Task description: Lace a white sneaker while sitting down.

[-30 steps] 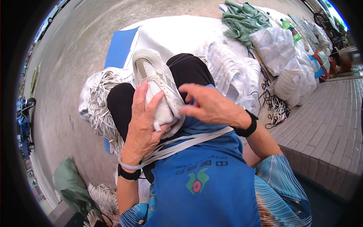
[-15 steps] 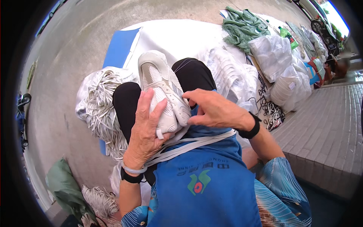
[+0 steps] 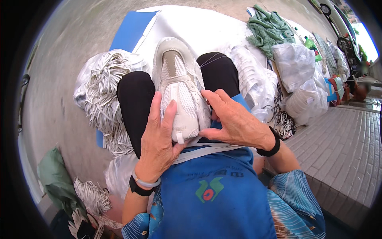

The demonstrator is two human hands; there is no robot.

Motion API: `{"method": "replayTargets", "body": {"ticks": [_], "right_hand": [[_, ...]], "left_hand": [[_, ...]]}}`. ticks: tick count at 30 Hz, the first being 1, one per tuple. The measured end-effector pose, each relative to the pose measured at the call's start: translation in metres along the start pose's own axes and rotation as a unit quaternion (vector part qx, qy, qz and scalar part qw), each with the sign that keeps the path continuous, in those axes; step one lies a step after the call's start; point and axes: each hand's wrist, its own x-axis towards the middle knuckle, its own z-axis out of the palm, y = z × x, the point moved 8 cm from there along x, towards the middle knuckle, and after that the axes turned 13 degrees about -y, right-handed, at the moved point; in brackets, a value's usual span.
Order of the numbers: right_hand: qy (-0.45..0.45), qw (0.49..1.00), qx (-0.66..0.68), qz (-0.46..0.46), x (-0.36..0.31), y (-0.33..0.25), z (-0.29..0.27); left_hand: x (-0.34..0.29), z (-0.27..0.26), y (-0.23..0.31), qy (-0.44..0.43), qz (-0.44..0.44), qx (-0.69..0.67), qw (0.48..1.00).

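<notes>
A white and beige sneaker (image 3: 184, 104) with a mesh upper lies between my knees, toe pointing away and heel tab toward me. No lace shows in its eyelets. My left hand (image 3: 156, 137) cups its left side and heel, fingers up along the mesh and thumb under the heel. With thumb and fingers, my right hand (image 3: 236, 124) grips the shoe's right edge near the eyelet flap; some of those fingertips are hidden. Flat white shoelaces (image 3: 213, 150) run across my blue apron (image 3: 223, 207), just below the shoe.
A large bundle of pale laces (image 3: 104, 95) hangs left of my knee, a smaller one (image 3: 92, 196) beside a green sack (image 3: 59, 179). Plastic-wrapped white goods (image 3: 254, 75), bags (image 3: 293, 61) and green netting (image 3: 270, 26) lie right. A tiled ledge (image 3: 330, 147) borders the right.
The shoe has turned more upright, and its opening faces me more. Both hands have shifted with it, the right one closing in along its edge. The whole view has tilted slightly.
</notes>
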Motion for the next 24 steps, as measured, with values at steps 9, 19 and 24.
{"method": "replayTargets", "body": {"ticks": [9, 19, 24], "right_hand": [[0.034, 0.999, -0.029, -0.004, -0.01, 0.008, 0.011], [0.069, 0.996, 0.018, -0.057, -0.063, 0.006, -0.011], [-0.016, 0.995, -0.088, -0.036, -0.054, 0.005, 0.061]], "left_hand": [[-0.002, 0.016, 0.009, 0.021, 0.022, 0.053, 0.998], [-0.036, -0.039, -0.002, 0.067, -0.026, -0.069, 0.995], [-0.069, -0.042, -0.02, 0.117, -0.133, -0.141, 0.974]]}}
